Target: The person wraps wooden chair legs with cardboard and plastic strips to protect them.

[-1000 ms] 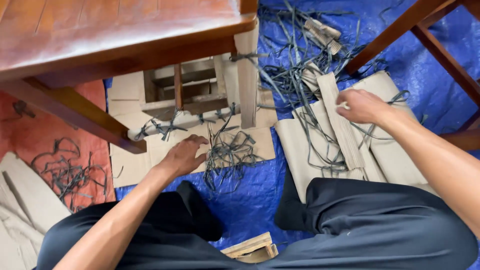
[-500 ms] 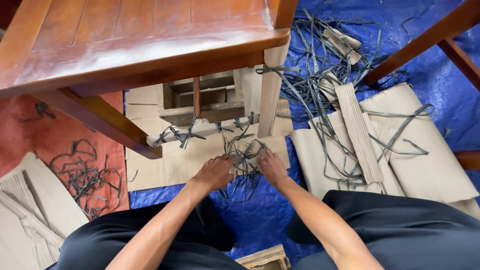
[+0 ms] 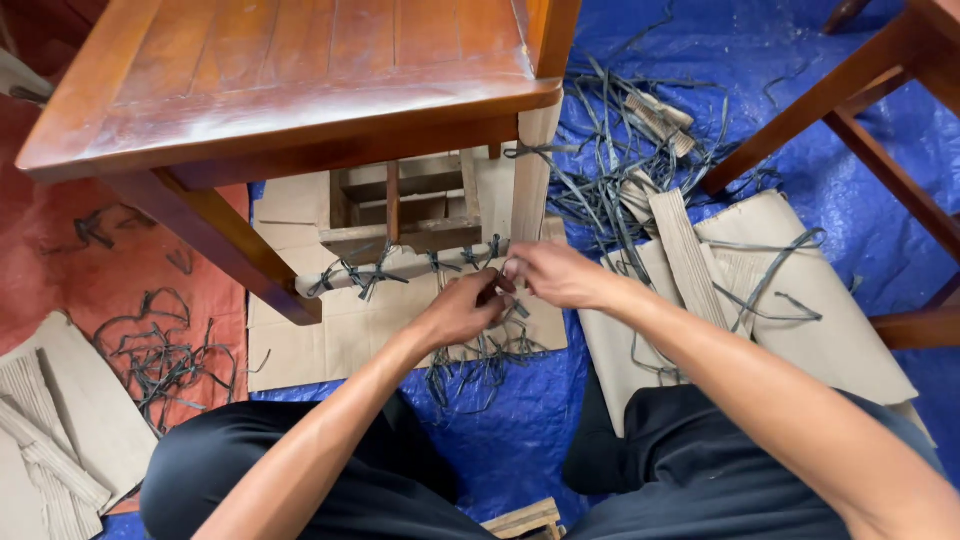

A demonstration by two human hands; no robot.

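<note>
2 bare hands meet just below the front rail of a wooden chair. The left hand [image 3: 462, 308] is curled, fingers pinched on a dark plastic strap [image 3: 497, 296]; the right hand [image 3: 553, 274] comes in from the right with its fingertips closed on the same strap, so the strap runs between the 2 hands, touching both. Directly above the hands lies the cardboard-wrapped rail [image 3: 400, 268], with several knotted straps tied around it. Just above the right hand stands the chair leg wrapped in cardboard [image 3: 530, 170], and over that the polished brown chair seat [image 3: 290, 70]. Below the hands a loose tangle of cut straps [image 3: 478, 362] rests on a flat cardboard sheet [image 3: 330, 335] and spills onto the blue tarp [image 3: 520, 430]. To the right of the right hand lie folded cardboard pieces [image 3: 800, 320] and a corrugated strip [image 3: 685, 250], with more straps heaped beyond them. Far left of the left hand, another strap pile [image 3: 160, 350] sits on an orange-red sheet [image 3: 60, 270]. The person's dark trousers [image 3: 300, 470] fill the bottom edge.
</note>
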